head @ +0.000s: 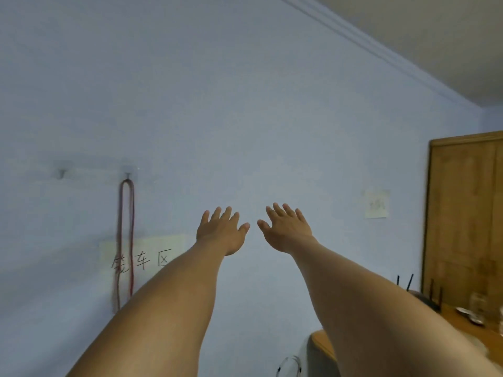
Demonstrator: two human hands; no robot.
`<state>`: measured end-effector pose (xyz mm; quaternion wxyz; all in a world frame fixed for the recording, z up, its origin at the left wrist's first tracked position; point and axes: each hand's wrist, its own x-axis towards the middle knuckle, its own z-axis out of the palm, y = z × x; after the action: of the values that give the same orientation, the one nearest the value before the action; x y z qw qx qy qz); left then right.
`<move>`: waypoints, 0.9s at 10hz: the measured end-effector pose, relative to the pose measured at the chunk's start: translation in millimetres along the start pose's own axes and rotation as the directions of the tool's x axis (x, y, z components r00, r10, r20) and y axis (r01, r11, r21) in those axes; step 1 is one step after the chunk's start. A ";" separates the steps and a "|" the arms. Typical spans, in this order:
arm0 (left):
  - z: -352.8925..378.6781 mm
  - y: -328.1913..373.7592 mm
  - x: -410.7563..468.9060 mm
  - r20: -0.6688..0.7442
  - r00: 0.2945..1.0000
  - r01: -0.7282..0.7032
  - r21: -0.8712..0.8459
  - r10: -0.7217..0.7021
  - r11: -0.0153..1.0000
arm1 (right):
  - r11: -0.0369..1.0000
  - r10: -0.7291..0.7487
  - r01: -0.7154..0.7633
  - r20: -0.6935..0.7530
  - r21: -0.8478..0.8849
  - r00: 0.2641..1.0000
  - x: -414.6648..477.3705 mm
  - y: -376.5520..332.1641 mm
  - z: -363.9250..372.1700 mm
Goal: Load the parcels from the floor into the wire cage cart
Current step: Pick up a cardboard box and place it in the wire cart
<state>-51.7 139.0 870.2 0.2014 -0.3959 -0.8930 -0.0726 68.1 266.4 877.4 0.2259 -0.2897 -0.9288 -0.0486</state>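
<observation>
Before the blue wall, left grip and right grip, outstretched, just apart.

Two hands: the left grip at seven o'clock from the middle of the view and the right grip at five o'clock, each with five fingers spread. Two hooks on the wall at nine o'clock: the left hook and the right hook. One red cord hangs from the right hook. Two papers: one large sheet at eight o'clock bearing three handwritten characters, and one small note at three o'clock. One wooden cabinet, also at three o'clock. One tabletop at five o'clock. Four black antennas at four o'clock. Beside them, what look like two metal dishes, blurred.
</observation>
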 end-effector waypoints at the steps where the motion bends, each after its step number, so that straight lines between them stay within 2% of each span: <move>1: 24.0 43.5 33.4 0.006 0.999 -0.047 -0.015 0.048 0.999 | 0.998 0.065 -0.065 0.013 -0.027 0.998 13.5 46.9 15.6; 3: 62.4 95.0 106.5 -0.017 0.995 -0.100 -0.035 0.100 0.994 | 0.993 0.115 -0.115 0.017 -0.033 0.993 57.8 108.5 48.5; 6: 135.4 105.7 183.2 0.081 0.993 -0.086 -0.030 0.088 0.996 | 0.992 0.122 -0.125 0.116 0.017 0.986 125.6 162.4 137.9; 9: 246.3 102.7 219.2 0.200 0.972 0.124 -0.004 -0.121 0.992 | 0.992 -0.103 0.082 0.236 0.100 0.966 199.7 185.0 249.2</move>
<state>-183.2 428.2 734.8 0.1027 -0.3470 -0.9308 -0.0520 -71.6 577.6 736.7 0.1220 -0.2393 -0.9631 0.0178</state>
